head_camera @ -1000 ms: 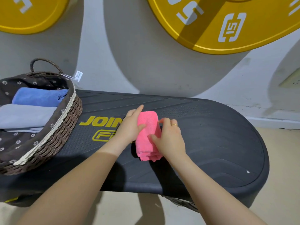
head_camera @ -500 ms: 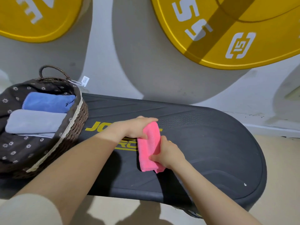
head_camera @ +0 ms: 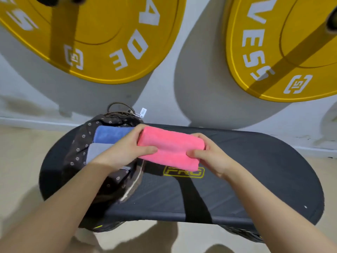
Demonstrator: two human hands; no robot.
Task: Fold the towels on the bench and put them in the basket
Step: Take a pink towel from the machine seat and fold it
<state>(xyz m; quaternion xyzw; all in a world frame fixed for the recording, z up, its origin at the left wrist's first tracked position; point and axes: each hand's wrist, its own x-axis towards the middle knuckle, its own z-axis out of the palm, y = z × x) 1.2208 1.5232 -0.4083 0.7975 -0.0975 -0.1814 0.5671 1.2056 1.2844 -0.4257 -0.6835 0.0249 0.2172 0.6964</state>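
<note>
We list one black bench, textured top, yellow "PRO" mark; on its left end we find one wicker basket with dark floral liner.

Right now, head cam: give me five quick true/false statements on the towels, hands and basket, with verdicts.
1. Both hands hold the pink towel, left hand at one end, right hand at the other. True.
2. The pink towel lies flat on the bench. False: it is lifted, held above the bench.
3. The basket already holds a blue towel and a grey towel. True.
4. The basket stands on the floor. False: it sits on the bench's left end.
5. The pink towel is spread fully open. False: it is folded into a compact oblong.
</note>
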